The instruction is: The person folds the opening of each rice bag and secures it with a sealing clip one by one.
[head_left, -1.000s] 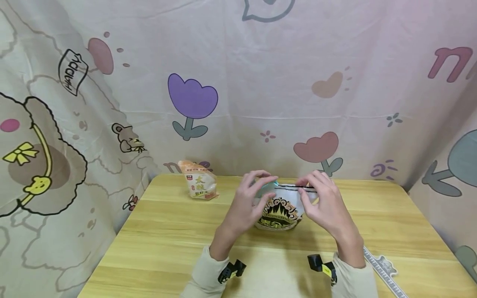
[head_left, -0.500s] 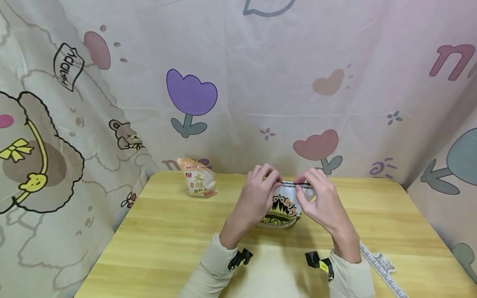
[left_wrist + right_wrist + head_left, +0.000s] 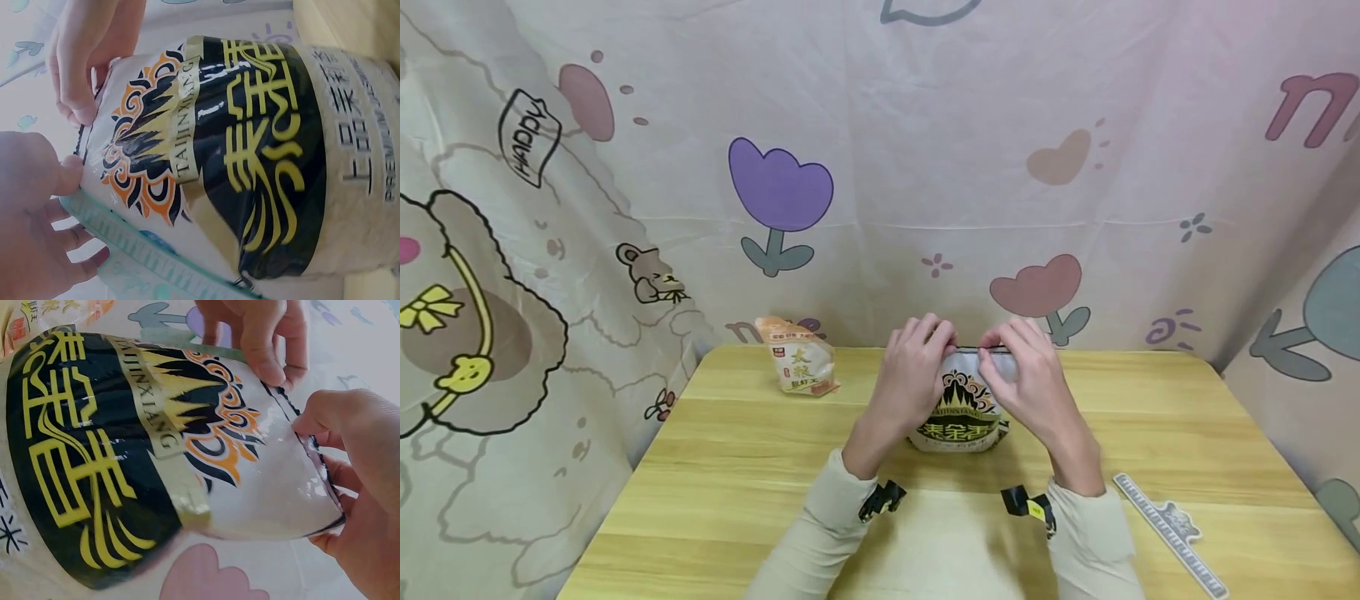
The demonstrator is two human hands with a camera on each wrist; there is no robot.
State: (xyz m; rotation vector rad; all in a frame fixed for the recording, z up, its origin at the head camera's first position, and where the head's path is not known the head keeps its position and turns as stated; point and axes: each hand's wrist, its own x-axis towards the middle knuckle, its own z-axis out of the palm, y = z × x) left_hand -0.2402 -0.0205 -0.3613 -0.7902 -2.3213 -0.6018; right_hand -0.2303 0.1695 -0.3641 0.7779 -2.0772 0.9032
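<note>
Hanging at back: printed curtain point(image 3: 917, 100). In front, wood-grain surface point(image 3: 700, 500). Black-and-gold bag point(image 3: 962, 408) upright mid-surface, toward far edge. Left hand point(image 3: 917, 367), right hand point(image 3: 1026, 371): both grips pinching bag's top edge. Orange-white pouch point(image 3: 801, 362) apart, left of bag. Gray ruler point(image 3: 1165, 529) flat at right; teal ruler point(image 3: 144, 247) along bag's side, at left hand.

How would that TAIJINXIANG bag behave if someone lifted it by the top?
The bag probably feels fairly heavy: its lower part bulges, seemingly well filled. Its thin top edge, pinched by the left hand and right hand, would likely bend easily. The shiny surface may be slippery.
</note>
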